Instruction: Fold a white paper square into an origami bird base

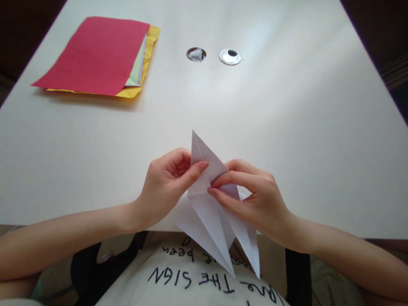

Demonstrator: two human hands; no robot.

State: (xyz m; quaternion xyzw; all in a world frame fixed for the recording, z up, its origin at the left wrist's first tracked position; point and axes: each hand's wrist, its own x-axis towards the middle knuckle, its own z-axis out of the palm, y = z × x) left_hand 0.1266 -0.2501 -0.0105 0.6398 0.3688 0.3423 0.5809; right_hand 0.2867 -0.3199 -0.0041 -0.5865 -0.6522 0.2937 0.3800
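Folded white paper, with one sharp peak at the top and several pointed flaps hanging down, is held up over the near edge of the table. My left hand grips its upper left side, the thumb lying on the front face and the fingers partly hidden behind. On the right, my right hand pinches a fold near the middle of the paper between thumb and fingers. The lower flap tips hang past the table edge, in front of my shirt.
A white table spreads out ahead. At the far left lies a stack of coloured sheets, red paper on top and yellow paper beneath. Two round openings sit at the back, one with a metallic-looking cover.
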